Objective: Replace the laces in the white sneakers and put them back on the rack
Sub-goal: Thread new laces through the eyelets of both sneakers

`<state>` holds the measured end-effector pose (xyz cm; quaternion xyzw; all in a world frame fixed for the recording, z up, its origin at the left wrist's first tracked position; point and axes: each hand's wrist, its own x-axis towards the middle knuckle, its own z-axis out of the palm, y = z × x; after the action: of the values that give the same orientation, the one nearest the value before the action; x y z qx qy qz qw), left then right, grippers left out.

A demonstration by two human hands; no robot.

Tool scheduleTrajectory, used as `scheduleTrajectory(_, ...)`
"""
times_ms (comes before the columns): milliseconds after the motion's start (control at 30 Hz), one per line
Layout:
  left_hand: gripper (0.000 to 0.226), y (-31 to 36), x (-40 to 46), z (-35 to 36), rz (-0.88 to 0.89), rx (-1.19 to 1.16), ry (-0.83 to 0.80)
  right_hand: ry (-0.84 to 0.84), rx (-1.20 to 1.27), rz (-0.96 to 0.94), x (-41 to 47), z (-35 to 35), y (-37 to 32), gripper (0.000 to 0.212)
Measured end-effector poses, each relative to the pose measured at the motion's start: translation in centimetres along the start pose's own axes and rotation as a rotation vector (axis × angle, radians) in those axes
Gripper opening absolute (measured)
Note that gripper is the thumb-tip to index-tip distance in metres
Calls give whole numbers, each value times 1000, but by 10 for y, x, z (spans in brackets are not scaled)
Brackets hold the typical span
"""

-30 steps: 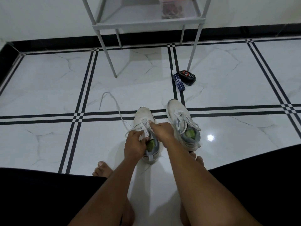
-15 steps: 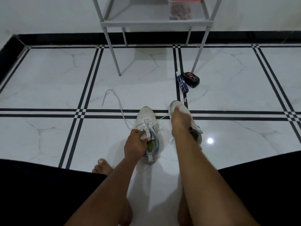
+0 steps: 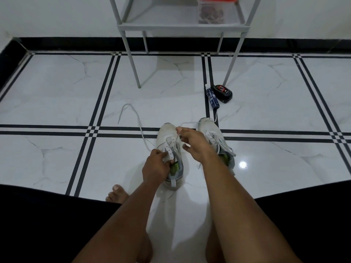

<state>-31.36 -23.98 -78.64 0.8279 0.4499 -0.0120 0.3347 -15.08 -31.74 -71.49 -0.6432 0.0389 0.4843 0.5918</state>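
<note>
We are mid-lacing the left sneaker (image 3: 170,149) — left hand (image 3: 155,166) gripping its eyelet flap, right hand (image 3: 191,143) pinching the lace (image 3: 178,137) — next, probably threading another eyelet.

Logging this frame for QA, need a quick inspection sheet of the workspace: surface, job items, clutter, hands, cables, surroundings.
Surface: glossy white marble floor with black stripes.
Job's things: left sneaker partly laced, its lace trailing left on the floor; right sneaker laced.
Clutter: blue tube beside a black polish tin.
Grippers: left hand grips the eyelet flap; right hand pinches the lace end.
Cables: nothing seen.
Surroundings: grey rack holding a red-lidded container; white wall.
</note>
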Motion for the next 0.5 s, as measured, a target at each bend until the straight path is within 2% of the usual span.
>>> scheduleTrajectory(100, 46, 5, 1, -4, 19, 106, -32, 90, -159, -24, -4, -3, -7, 19)
scheduleTrajectory(200, 46, 9, -2, -8, 5, 133, -66, 45, -128, -101, -15, 3, -32, 22)
scheduleTrajectory(333, 55, 13, 3, -25, -36, 119, -125, 43, -219, -278, -38, 14, -79, 23)
scheduleTrajectory(433, 45, 18, 8, -39, -66, 148, -185, 16, -196, -401, -57, 18, -111, 23)
scheduleTrajectory(500, 37, 27, 14, -51, -72, 49, -144, 1, -201, -450, -65, 15, -122, 22)
